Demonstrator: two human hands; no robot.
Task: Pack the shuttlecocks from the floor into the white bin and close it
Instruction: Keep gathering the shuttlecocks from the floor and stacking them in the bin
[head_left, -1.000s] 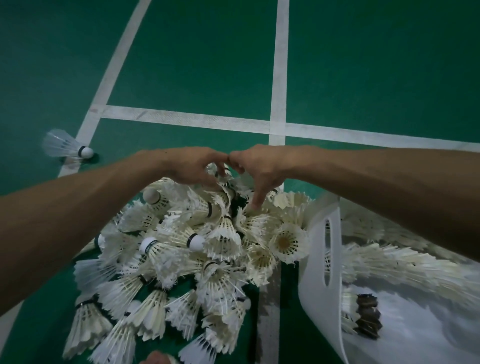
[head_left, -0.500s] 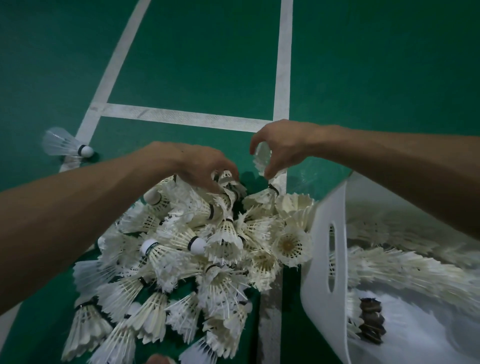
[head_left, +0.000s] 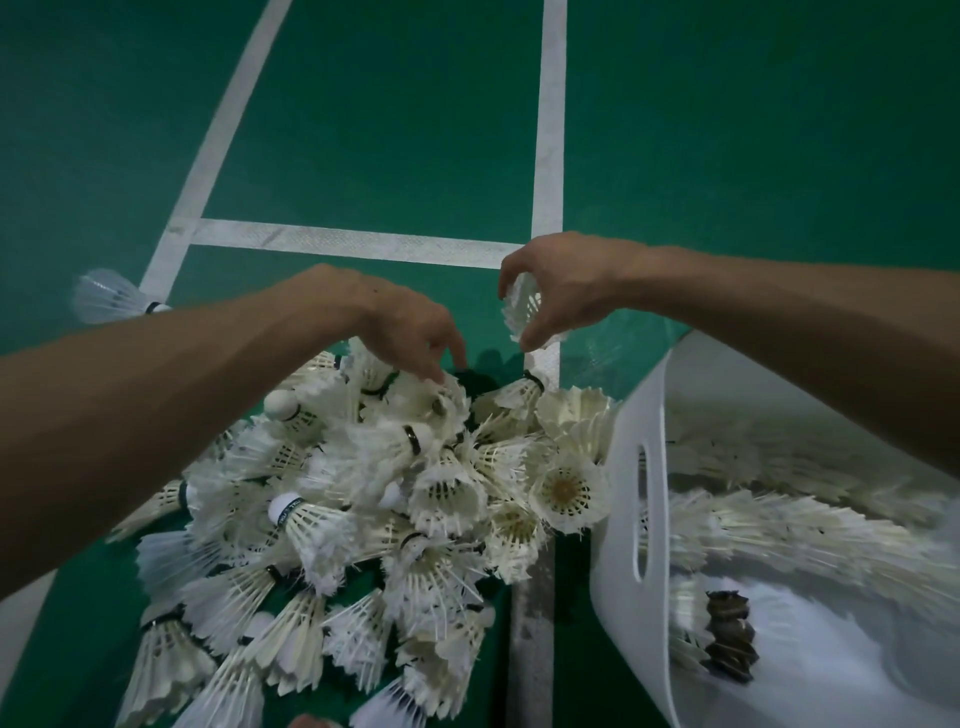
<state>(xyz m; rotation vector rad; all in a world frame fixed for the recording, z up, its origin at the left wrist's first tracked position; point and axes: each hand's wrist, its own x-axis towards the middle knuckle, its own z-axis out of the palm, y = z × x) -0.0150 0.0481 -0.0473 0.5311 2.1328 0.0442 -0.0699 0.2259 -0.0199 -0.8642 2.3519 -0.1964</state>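
Observation:
A heap of several white feather shuttlecocks (head_left: 395, 499) lies on the green court floor in front of me. My left hand (head_left: 400, 322) reaches down onto the far top of the heap, fingertips touching a shuttlecock there; whether it grips one I cannot tell. My right hand (head_left: 561, 286) is raised above the far edge of the heap and pinches one shuttlecock (head_left: 521, 312) between thumb and fingers. The white bin (head_left: 631, 499) stands tilted at the right with stacked rows of shuttlecocks (head_left: 789, 525) inside.
One stray shuttlecock (head_left: 111, 299) lies on the floor at the far left beside a white court line (head_left: 549, 130). A short dark stack (head_left: 730, 636) sits inside the bin. A handle slot (head_left: 642, 512) opens in the bin's near wall.
My right hand has lifted away from the heap with one shuttlecock in it. My left hand stayed on the pile's top, shifting slightly toward me. The bin has tilted more.

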